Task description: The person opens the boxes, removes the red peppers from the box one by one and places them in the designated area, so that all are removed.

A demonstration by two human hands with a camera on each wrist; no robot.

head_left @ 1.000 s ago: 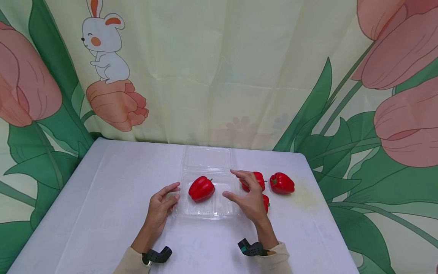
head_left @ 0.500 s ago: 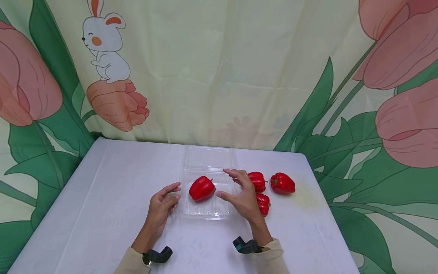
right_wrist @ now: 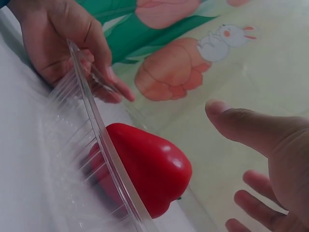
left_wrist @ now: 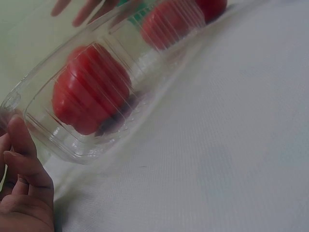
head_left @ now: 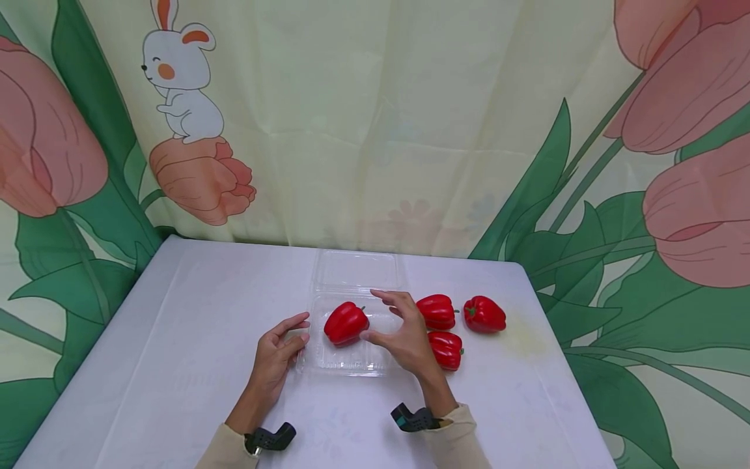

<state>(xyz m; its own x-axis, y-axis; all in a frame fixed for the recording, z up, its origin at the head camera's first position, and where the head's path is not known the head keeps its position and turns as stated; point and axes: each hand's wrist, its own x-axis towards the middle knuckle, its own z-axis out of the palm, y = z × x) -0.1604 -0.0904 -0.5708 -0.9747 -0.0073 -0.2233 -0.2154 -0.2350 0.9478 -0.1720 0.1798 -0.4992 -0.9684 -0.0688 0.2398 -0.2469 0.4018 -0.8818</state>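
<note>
A clear plastic clamshell container [head_left: 381, 361] lies with its lid [head_left: 357, 268] folded back behind it. One red bell pepper [head_left: 346, 324] sits in its left half and also shows through the wall in the left wrist view. My left hand [head_left: 277, 355] holds the container's left rim between thumb and fingers; its fingers [left_wrist: 21, 140] reach the corner in the left wrist view. Over the container's right half is my right hand [head_left: 404, 332], thumb and fingers spread apart with nothing between them. Its thumb tip [right_wrist: 217, 106] is close to the pepper, apart from it in the right wrist view.
Right of the container lie a red bell pepper [head_left: 436, 311], another nearer pepper [head_left: 446, 350], and a third pepper [head_left: 484, 314] farther right. All rest on the white-covered table [head_left: 199, 312]. A curtain [head_left: 375, 130] printed with tulips and a rabbit hangs behind.
My right hand has moved left across the container toward the pepper inside, uncovering the peppers on the right. The left hand and the container have stayed in place.
</note>
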